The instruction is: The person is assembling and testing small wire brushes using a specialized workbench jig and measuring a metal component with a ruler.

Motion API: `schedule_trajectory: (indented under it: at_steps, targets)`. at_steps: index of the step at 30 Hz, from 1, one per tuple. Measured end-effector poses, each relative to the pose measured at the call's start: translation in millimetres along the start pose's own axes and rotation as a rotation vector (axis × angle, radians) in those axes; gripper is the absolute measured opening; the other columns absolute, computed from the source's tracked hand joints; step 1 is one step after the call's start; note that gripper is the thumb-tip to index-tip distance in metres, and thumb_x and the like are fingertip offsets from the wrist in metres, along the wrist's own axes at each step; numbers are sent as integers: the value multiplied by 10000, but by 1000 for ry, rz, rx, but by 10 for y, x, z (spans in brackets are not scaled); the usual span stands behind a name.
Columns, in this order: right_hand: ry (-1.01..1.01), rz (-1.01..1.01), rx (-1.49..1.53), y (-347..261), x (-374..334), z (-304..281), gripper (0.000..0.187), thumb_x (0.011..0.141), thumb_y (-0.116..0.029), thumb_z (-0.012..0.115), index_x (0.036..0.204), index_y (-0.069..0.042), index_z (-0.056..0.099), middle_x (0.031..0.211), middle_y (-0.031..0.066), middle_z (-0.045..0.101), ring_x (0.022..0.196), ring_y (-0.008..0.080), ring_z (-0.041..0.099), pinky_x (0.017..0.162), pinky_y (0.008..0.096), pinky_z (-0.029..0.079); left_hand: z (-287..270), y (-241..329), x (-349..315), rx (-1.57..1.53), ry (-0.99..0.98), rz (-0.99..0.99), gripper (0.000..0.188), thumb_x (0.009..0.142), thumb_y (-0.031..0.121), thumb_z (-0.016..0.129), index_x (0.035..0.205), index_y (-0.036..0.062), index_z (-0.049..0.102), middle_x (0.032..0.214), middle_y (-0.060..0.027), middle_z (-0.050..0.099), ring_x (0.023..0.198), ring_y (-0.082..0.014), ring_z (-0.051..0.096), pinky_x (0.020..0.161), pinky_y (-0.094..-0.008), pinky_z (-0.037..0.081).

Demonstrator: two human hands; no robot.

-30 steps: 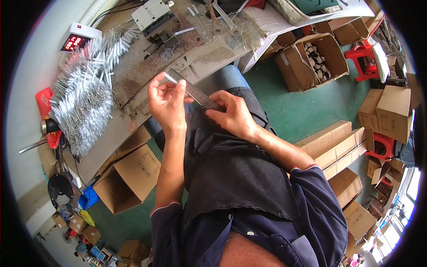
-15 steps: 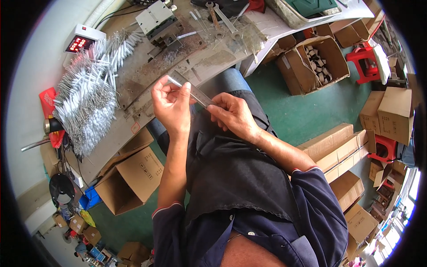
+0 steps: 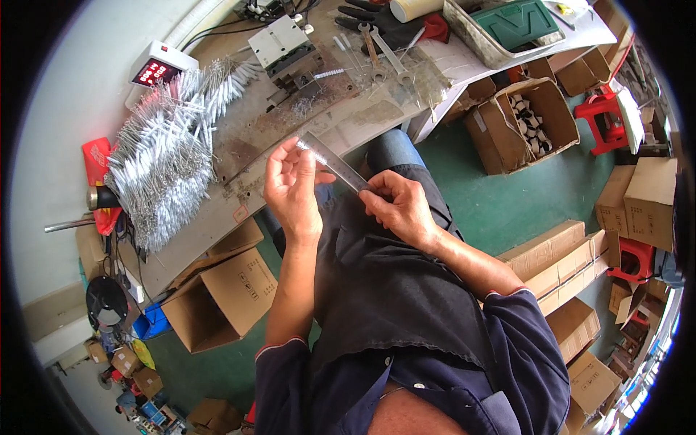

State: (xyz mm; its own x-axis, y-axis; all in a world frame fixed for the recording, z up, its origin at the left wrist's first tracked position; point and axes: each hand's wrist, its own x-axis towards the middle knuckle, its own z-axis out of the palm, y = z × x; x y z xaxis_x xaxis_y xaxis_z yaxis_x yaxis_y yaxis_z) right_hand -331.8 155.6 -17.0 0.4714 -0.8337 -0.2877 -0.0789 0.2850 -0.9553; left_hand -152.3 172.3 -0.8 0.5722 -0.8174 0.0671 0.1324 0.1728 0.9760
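A steel ruler (image 3: 344, 170) slants over my lap by the table's front edge. My right hand (image 3: 401, 210) pinches its lower right end between thumb and fingers. Along the upper left end of the ruler lies a small white-bristled brush (image 3: 310, 151). My left hand (image 3: 296, 199) is closed on the brush, with fingertips behind the ruler and the thumb in front. The brush's wire stem cannot be made out. A large pile of similar white brushes with wire stems (image 3: 163, 159) covers the table's left part.
A metal fixture (image 3: 283, 47), two wrenches (image 3: 391, 56), a lone brush (image 3: 328, 73) and dark gloves (image 3: 384, 25) lie on the worktable (image 3: 250, 177). A digital display box (image 3: 156, 69) stands behind the pile. Cardboard boxes (image 3: 239, 286) and a red stool (image 3: 598, 119) stand on the green floor.
The view has shifted, so the whole scene sits farther right and lower. My left thumb has moved down off the ruler's face, showing more of the brush. Both hands keep their hold.
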Motion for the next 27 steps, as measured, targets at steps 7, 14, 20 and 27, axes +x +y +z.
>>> schedule_trajectory:
  at_steps: [7, 14, 20, 27]
  targets:
    - [5, -83, -51, 134, -48, -23, 186, 971, -132, 739, 1046, 28, 680, 816, 56, 689, 738, 86, 630, 634, 271, 519, -60, 78, -32, -68, -31, -12, 235, 989, 18, 666, 1214, -24, 611, 1002, -73, 685, 841, -135, 680, 647, -276, 623]
    - [-59, -174, 9, 163, -81, -62, 179, 994, -127, 720, 1038, 33, 653, 796, 58, 687, 730, 89, 645, 636, 263, 523, -85, 165, -109, -63, -49, 62, 193, 973, -4, 685, 1158, -28, 635, 953, -98, 703, 762, -162, 693, 641, -289, 596]
    - [-79, -218, 50, 163, -107, -103, 167, 999, -118, 714, 1034, 32, 648, 785, 47, 683, 718, 86, 639, 630, 259, 516, -19, 244, -140, -51, -61, 55, 211, 952, -29, 706, 1147, -10, 629, 907, -101, 703, 723, -152, 680, 648, -271, 578]
    - [-77, -193, 44, 128, -95, -74, 162, 995, -118, 718, 1021, 27, 651, 770, 47, 683, 703, 75, 625, 613, 256, 502, -66, 187, -108, -43, -44, 106, 207, 964, -43, 678, 1164, -25, 629, 960, -106, 697, 743, -166, 688, 619, -283, 595]
